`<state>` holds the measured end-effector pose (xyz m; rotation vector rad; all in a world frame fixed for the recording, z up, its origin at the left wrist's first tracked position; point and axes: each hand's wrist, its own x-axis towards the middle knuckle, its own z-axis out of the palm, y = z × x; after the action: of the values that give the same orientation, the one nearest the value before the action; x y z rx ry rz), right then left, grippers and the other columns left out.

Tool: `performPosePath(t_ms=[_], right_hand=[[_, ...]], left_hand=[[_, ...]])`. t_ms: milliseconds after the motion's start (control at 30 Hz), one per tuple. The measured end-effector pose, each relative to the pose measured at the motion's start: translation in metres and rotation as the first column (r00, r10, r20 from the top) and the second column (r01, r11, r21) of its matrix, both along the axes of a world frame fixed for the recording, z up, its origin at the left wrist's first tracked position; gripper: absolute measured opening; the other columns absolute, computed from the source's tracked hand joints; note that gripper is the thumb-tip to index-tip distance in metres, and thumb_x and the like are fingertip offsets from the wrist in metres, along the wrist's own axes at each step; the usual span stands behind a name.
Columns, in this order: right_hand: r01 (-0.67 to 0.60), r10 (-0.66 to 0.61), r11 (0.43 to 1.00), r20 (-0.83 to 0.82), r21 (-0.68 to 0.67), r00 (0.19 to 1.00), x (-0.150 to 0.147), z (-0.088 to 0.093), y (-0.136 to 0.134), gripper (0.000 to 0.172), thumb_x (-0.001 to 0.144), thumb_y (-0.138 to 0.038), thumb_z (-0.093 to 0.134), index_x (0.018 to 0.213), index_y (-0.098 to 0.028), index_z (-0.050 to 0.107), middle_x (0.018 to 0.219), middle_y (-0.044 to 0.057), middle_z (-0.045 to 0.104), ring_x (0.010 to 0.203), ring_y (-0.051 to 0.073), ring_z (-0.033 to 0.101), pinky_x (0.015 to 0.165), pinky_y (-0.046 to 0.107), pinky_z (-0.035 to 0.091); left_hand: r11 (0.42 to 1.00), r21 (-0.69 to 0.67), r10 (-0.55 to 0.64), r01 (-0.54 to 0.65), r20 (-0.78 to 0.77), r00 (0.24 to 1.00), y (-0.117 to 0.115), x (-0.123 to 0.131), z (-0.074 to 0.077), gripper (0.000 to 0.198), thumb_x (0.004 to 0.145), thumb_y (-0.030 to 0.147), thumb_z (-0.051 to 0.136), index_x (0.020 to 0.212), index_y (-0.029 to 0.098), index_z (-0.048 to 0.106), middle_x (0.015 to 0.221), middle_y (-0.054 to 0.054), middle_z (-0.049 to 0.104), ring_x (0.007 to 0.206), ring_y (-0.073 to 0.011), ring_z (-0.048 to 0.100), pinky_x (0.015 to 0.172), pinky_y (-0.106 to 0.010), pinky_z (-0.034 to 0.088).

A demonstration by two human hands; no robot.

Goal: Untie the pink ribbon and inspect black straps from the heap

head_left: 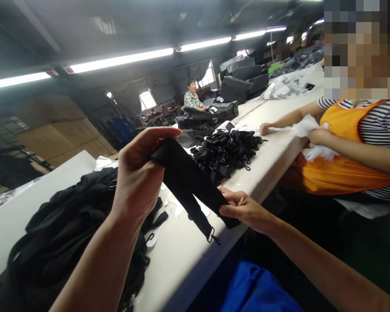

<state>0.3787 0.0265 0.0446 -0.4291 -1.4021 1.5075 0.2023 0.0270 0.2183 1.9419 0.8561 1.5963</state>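
A black webbing strap is stretched between my two hands above the white table. My left hand is raised, its fingers closed round the strap's upper fold. Lower and to the right, my right hand pinches the strap's wide part between thumb and fingers. A second length of the strap hangs down, with a metal ring and a dark hook at its end. Beyond my hands lies a heap of bundled black straps with clips. Left of my left arm is a large pile of black straps.
A person in an orange apron stands at the table's right side, holding white plastic film. Dark grey bags lie farther along the white table. Another person is at the far side. Cardboard boxes stand back left.
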Motion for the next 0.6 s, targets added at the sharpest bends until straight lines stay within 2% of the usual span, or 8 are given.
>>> performPosePath(t_ms=[67, 167, 333, 467, 533, 600], right_hand=[[-0.004, 0.003, 0.999, 0.023, 0.034, 1.000, -0.001, 0.000, 0.003, 0.026, 0.080, -0.042, 0.075, 0.092, -0.019, 0.077, 0.123, 0.006, 0.055, 0.119, 0.021, 0.050, 0.106, 0.033, 0.038], [-0.086, 0.084, 0.995, 0.049, 0.046, 0.995, -0.007, -0.005, 0.008, 0.032, 0.082, -0.047, 0.072, 0.095, -0.019, 0.077, 0.126, 0.008, 0.056, 0.125, 0.025, 0.048, 0.108, 0.038, 0.038], [-0.269, 0.275, 0.959, 0.061, -0.087, 0.960, -0.020, -0.015, 0.008, 0.039, 0.080, -0.050, 0.073, 0.096, -0.014, 0.076, 0.094, 0.007, 0.069, 0.090, 0.019, 0.063, 0.092, 0.036, 0.048], [-0.481, 0.463, 0.864, -0.136, -0.149, 0.876, -0.030, -0.028, -0.007, 0.045, 0.084, -0.053, 0.068, 0.096, -0.009, 0.070, 0.084, 0.011, 0.072, 0.078, 0.018, 0.068, 0.079, 0.030, 0.051], [-0.549, 0.499, 0.814, -0.255, -0.189, 0.828, -0.035, -0.038, -0.016, 0.046, 0.084, -0.055, 0.067, 0.094, -0.010, 0.066, 0.078, 0.010, 0.071, 0.070, 0.018, 0.069, 0.068, 0.028, 0.052], [-0.568, 0.484, 0.786, -0.330, -0.244, 0.811, -0.037, -0.046, -0.022, 0.044, 0.084, -0.054, 0.068, 0.097, -0.012, 0.062, 0.073, 0.007, 0.069, 0.059, 0.015, 0.066, 0.057, 0.024, 0.051]], left_hand=[[1.000, 0.011, -0.028, 0.028, 0.023, 0.999, -0.001, 0.004, 0.001, 0.030, 0.073, 0.001, 0.063, 0.090, 0.022, 0.076, 0.078, 0.001, 0.064, 0.068, -0.0088, 0.055, 0.055, -0.018, 0.043], [0.997, 0.002, -0.078, 0.078, 0.041, 0.996, -0.001, 0.012, 0.003, 0.023, 0.077, 0.005, 0.067, 0.091, 0.021, 0.075, 0.076, 0.000, 0.062, 0.067, -0.0096, 0.057, 0.056, -0.020, 0.046], [0.996, 0.029, -0.092, 0.090, 0.096, 0.991, 0.002, 0.018, 0.010, 0.007, 0.085, 0.018, 0.069, 0.089, 0.019, 0.074, 0.072, 0.001, 0.063, 0.061, -0.0099, 0.061, 0.058, -0.025, 0.054], [1.000, 0.007, -0.008, 0.008, 0.126, 0.992, 0.021, 0.008, 0.009, 0.009, 0.085, 0.025, 0.070, 0.081, 0.017, 0.072, 0.066, 0.001, 0.065, 0.056, -0.0112, 0.063, 0.053, -0.026, 0.059], [0.999, -0.025, 0.041, -0.037, 0.199, 0.979, 0.036, -0.001, 0.005, 0.009, 0.081, 0.025, 0.073, 0.076, 0.018, 0.071, 0.067, 0.001, 0.066, 0.056, -0.0106, 0.062, 0.053, -0.025, 0.059], [0.993, -0.100, 0.083, -0.058, 0.275, 0.958, 0.050, -0.011, -0.002, 0.009, 0.076, 0.023, 0.077, 0.072, 0.020, 0.069, 0.067, 0.002, 0.065, 0.056, -0.0091, 0.060, 0.052, -0.023, 0.058]])
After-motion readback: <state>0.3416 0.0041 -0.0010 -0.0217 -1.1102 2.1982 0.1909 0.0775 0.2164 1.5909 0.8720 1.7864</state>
